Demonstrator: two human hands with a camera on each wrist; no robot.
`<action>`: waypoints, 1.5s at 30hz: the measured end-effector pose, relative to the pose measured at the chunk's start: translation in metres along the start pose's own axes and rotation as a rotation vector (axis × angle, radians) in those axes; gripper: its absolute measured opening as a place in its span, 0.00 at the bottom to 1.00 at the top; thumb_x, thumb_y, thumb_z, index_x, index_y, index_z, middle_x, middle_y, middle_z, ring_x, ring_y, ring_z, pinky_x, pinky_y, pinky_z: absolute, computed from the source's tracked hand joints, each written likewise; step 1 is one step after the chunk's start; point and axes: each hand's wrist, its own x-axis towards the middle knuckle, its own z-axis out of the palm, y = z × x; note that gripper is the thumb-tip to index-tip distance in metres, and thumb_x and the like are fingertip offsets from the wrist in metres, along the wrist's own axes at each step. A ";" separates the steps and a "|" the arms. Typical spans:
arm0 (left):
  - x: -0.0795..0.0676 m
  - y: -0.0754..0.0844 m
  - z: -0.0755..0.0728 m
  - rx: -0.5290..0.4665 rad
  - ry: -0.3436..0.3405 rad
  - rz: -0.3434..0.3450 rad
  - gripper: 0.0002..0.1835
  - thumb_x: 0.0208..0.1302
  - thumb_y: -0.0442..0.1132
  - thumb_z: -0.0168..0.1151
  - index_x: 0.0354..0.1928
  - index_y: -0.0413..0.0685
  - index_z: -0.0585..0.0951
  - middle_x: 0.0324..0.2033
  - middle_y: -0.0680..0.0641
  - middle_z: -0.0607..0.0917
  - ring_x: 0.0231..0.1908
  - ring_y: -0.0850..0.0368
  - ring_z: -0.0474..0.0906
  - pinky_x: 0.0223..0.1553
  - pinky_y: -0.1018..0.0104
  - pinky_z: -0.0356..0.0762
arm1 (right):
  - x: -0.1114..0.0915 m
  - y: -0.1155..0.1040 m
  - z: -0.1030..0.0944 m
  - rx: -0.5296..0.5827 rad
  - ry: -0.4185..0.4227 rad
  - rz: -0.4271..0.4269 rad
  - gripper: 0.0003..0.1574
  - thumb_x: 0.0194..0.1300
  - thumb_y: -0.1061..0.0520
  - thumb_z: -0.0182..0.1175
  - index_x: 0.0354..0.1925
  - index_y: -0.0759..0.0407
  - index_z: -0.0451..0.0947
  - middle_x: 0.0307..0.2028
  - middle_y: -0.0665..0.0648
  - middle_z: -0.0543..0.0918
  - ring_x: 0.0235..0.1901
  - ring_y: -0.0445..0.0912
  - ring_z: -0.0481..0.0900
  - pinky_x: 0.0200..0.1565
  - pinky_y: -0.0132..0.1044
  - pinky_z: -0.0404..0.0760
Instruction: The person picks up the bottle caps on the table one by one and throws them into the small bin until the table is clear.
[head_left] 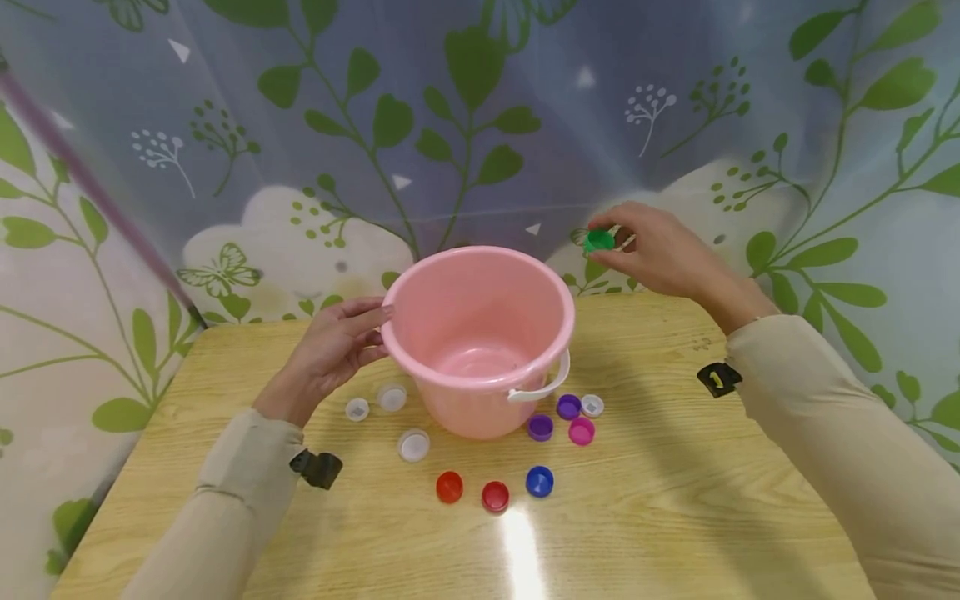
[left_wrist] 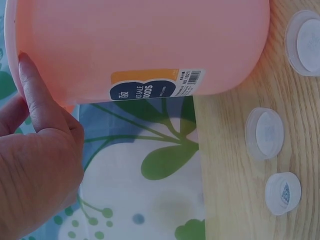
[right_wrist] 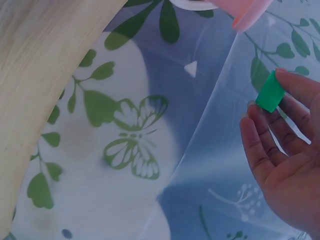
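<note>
Pink bucket [head_left: 480, 408], green cap [head_left: 598, 242] right of it, red caps [head_left: 449, 487] before it, leaf-patterned blue backdrop [head_left: 285, 179] behind it

Head: above, facing forward-down, whole bucket [head_left: 472, 408]. Left wrist: close, sideways, shared bucket wall. Right wrist: close, facing printed backdrop [right_wrist: 150, 75].

Pink bucket [left_wrist: 165, 40] near white caps [left_wrist: 270, 132]

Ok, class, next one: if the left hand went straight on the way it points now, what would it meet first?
The pink bucket, most likely: the left hand points at its side, with a fingertip seemingly touching it just by the rim, though depth makes contact hard to judge.
</note>
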 end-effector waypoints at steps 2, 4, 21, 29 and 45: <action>0.000 0.000 0.000 -0.008 0.001 0.002 0.22 0.67 0.35 0.60 0.59 0.33 0.69 0.36 0.43 0.79 0.24 0.59 0.79 0.31 0.70 0.84 | 0.005 -0.006 0.002 0.009 -0.007 -0.008 0.23 0.67 0.55 0.61 0.57 0.62 0.73 0.52 0.60 0.75 0.45 0.53 0.75 0.47 0.48 0.78; 0.000 0.000 -0.001 -0.014 0.001 0.003 0.21 0.67 0.34 0.60 0.58 0.33 0.69 0.35 0.43 0.79 0.24 0.58 0.79 0.30 0.70 0.84 | 0.009 -0.010 0.005 0.015 -0.017 -0.016 0.22 0.67 0.55 0.61 0.56 0.62 0.74 0.52 0.60 0.76 0.45 0.53 0.75 0.46 0.48 0.78; -0.001 0.000 0.000 -0.014 -0.004 0.008 0.21 0.67 0.34 0.59 0.58 0.33 0.69 0.35 0.43 0.80 0.24 0.58 0.80 0.30 0.70 0.84 | 0.031 -0.047 0.047 0.072 -0.027 -0.108 0.24 0.64 0.52 0.65 0.55 0.59 0.76 0.45 0.55 0.78 0.41 0.47 0.75 0.44 0.40 0.79; -0.001 0.000 0.001 -0.012 0.004 0.002 0.21 0.67 0.34 0.60 0.58 0.33 0.69 0.34 0.44 0.80 0.23 0.58 0.80 0.30 0.70 0.84 | 0.037 -0.055 0.066 0.103 -0.028 -0.140 0.24 0.63 0.52 0.66 0.55 0.59 0.76 0.45 0.54 0.79 0.42 0.46 0.76 0.45 0.38 0.79; -0.001 0.000 0.002 0.005 0.027 -0.019 0.25 0.66 0.35 0.62 0.61 0.33 0.68 0.34 0.43 0.81 0.24 0.58 0.80 0.31 0.70 0.84 | 0.037 -0.054 0.086 0.093 -0.107 -0.227 0.22 0.64 0.53 0.64 0.56 0.56 0.75 0.49 0.51 0.78 0.45 0.46 0.75 0.50 0.37 0.76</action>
